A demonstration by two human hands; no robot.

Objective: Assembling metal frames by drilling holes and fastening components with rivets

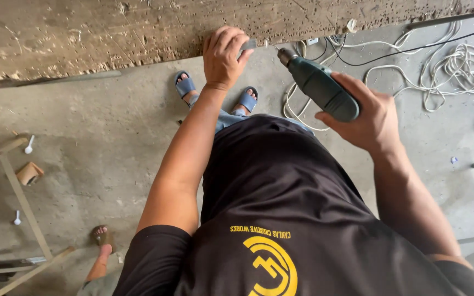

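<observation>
Green drill (320,86) is clenched in the right hand's (370,116) grip, while the left hand (223,57) pinches what seems a small grey piece (247,46).

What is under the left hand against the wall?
A small grey flat piece sticks out from under the left hand, pressed to the rough concrete wall. The fingers cover most of it.

I see a grey concrete floor (111,126), stained & scuffed. On it: a loose coil of white cable (456,71) at upper right w/ a black cable (412,48) running by it, two small white bits (28,144) at left beside a wooden frame (23,203) (thin slats), plus a small brown block (29,172).
</observation>
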